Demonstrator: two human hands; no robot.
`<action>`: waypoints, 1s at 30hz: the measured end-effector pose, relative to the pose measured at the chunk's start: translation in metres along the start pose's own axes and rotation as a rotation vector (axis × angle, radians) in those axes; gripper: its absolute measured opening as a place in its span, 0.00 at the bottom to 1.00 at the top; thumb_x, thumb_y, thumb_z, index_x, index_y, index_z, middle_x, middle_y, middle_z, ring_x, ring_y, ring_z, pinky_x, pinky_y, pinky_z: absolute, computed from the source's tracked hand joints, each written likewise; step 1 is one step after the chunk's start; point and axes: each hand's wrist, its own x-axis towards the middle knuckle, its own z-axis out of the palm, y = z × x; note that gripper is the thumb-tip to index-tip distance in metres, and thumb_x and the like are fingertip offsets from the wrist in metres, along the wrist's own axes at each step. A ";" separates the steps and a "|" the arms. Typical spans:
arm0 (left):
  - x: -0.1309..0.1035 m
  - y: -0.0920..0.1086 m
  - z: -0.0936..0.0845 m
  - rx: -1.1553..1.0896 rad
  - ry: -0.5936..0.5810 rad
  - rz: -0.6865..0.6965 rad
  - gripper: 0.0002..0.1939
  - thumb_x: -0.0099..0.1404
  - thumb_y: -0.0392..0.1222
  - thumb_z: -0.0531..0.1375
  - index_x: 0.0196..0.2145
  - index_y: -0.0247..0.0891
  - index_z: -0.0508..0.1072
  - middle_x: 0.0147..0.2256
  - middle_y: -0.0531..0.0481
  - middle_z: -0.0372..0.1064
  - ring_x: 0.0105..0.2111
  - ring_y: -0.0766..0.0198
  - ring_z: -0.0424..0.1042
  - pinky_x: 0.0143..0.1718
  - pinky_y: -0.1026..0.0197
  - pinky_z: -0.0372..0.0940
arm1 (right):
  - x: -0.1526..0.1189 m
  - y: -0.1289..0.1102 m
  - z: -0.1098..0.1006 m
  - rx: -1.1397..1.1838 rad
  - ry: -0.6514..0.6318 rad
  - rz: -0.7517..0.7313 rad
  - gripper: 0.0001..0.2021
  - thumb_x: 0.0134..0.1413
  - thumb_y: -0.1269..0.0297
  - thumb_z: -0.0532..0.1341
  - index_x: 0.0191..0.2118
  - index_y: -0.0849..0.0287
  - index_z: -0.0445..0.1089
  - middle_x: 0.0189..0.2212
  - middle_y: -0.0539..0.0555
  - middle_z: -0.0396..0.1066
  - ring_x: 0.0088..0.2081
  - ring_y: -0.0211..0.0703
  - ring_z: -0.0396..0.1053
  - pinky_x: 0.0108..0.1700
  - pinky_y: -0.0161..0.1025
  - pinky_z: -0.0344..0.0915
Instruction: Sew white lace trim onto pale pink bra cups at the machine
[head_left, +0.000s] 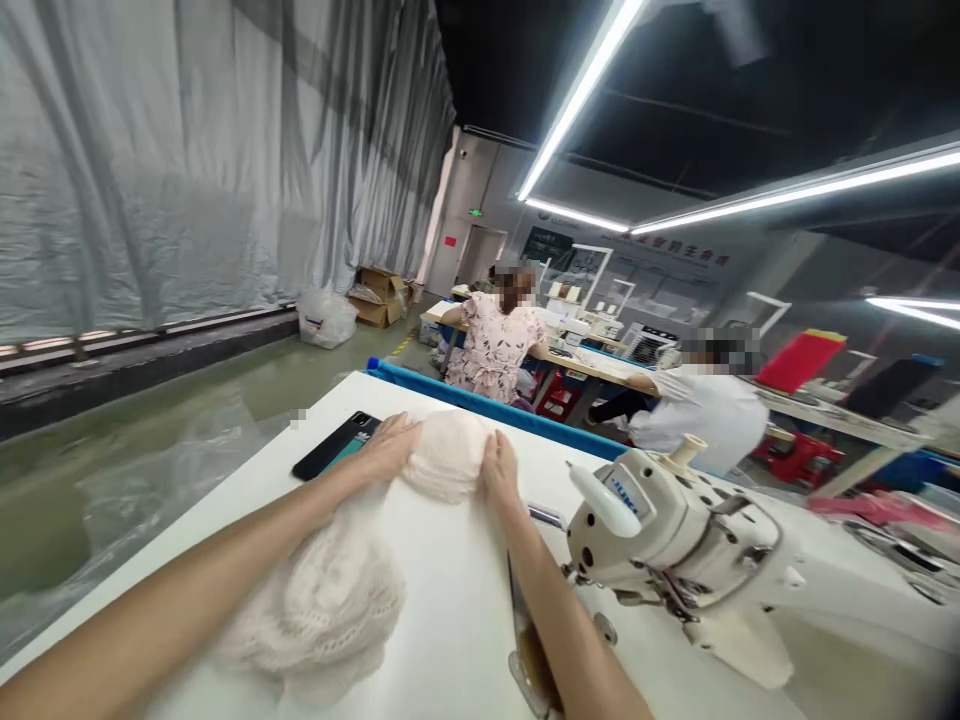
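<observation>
Both my arms reach forward over a white sewing table (442,620). Between the hands is a cream fabric piece (448,455), rounded and softly folded, at the far side of the tabletop. My left hand (390,447) closes on its left edge, and my right hand (500,470) grips the right edge with fingers pointing up. Nearer to me, partly behind my left forearm, lies a heap of cream lace fabric (337,600) with scalloped, pierced edging. A dark smartphone (334,445) rests beside my left hand, partly covered by it.
A white sewing machine (675,540) stands tilted in view on the right, close to my right forearm. A blue edge strip (487,393) runs along the table's far side. Clear plastic (172,500) lies left of the table. Two people sit at workstations ahead.
</observation>
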 end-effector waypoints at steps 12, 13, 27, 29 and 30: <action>-0.175 0.032 -0.031 -0.107 -0.165 -0.045 0.08 0.55 0.31 0.52 0.29 0.38 0.70 0.35 0.51 0.66 0.33 0.62 0.68 0.33 0.64 0.59 | -0.152 -0.086 -0.018 -0.103 -0.642 -0.542 0.05 0.56 0.73 0.60 0.37 0.56 0.70 0.37 0.53 0.70 0.36 0.42 0.67 0.40 0.40 0.61; -0.177 0.031 -0.030 -0.110 -0.160 -0.053 0.07 0.55 0.32 0.52 0.29 0.38 0.69 0.37 0.51 0.65 0.33 0.63 0.67 0.33 0.64 0.59 | -0.153 -0.087 -0.017 -0.123 -0.639 -0.543 0.05 0.56 0.74 0.60 0.35 0.57 0.70 0.35 0.53 0.70 0.35 0.42 0.66 0.38 0.39 0.60; -0.162 0.021 -0.016 -0.097 -0.108 -0.095 0.08 0.58 0.31 0.47 0.24 0.40 0.58 0.28 0.52 0.62 0.28 0.62 0.62 0.29 0.61 0.52 | -0.148 -0.086 -0.018 -0.211 -0.620 -0.624 0.07 0.63 0.73 0.53 0.37 0.59 0.67 0.28 0.50 0.71 0.30 0.38 0.66 0.35 0.38 0.51; -0.164 0.019 -0.018 -0.132 -0.101 -0.095 0.08 0.59 0.32 0.46 0.24 0.40 0.58 0.28 0.53 0.62 0.27 0.63 0.62 0.28 0.62 0.53 | -0.142 -0.089 -0.015 -0.222 -0.640 -0.643 0.06 0.62 0.74 0.54 0.41 0.59 0.67 0.26 0.49 0.71 0.28 0.38 0.65 0.34 0.38 0.49; -0.164 0.017 -0.019 -0.148 -0.096 -0.100 0.08 0.60 0.33 0.46 0.24 0.40 0.58 0.28 0.53 0.62 0.27 0.63 0.62 0.28 0.62 0.53 | -0.139 -0.091 -0.013 -0.231 -0.655 -0.658 0.06 0.61 0.73 0.56 0.42 0.58 0.68 0.26 0.49 0.71 0.28 0.38 0.65 0.34 0.38 0.48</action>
